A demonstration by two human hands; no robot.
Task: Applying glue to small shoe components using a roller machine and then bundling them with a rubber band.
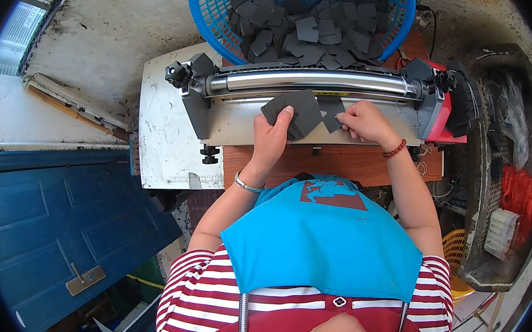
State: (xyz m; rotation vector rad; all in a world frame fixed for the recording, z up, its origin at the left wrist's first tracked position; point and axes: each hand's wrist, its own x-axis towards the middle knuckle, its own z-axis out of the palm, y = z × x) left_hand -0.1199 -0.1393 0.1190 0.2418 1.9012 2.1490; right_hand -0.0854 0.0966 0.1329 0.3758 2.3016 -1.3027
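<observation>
My left hand [270,138] is closed around a fanned stack of dark grey sheet pieces [306,114], its thumb lying on top. Beside it, my right hand [367,123] pinches the edge of one small dark grey piece [332,119] between thumb and fingertips. Both hands are over the pale feed plate [238,120] of a roller machine. The shiny metal roller [311,80] runs across just beyond them, between dark end blocks with black knobs. Whether the small piece touches the stack or the plate, I cannot tell.
Behind the roller stands a blue plastic basket [198,18] heaped with similar dark grey pieces [306,29]. A white board [165,125] lies left of the machine, above a blue door [27,215]. At right are a long worn trough [477,216], a red plastic bag [519,197] and a yellow basket [454,249].
</observation>
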